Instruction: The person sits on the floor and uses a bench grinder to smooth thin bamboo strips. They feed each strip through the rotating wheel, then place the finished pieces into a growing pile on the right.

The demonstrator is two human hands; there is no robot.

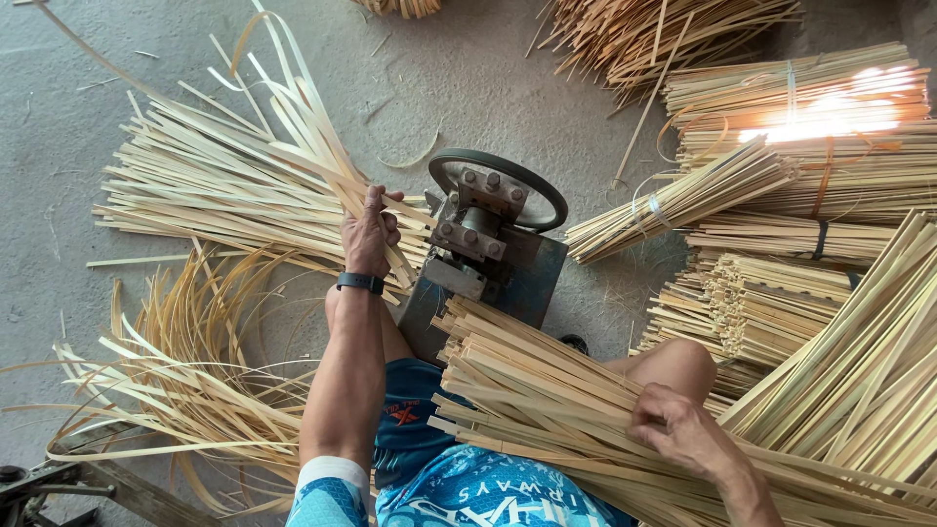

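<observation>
Left hand (370, 232) gripping thin bamboo strip (337, 176) beside splitting machine (488, 244). Right hand (678, 429) clutching bamboo slat bundle (547, 390) lying across lap. Split strips (215, 185) piling on concrete floor (59, 117) left of machine; tied bundles (800, 127) stacking right.

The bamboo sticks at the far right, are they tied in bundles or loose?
Tied. Bands wrap the bamboo stick bundles, holding them in neat stacks on the floor.

No packages, labels, signs or screens are to be seen anywhere in the view; only white lettering printed on the blue shorts (468, 488) can be made out.
</observation>
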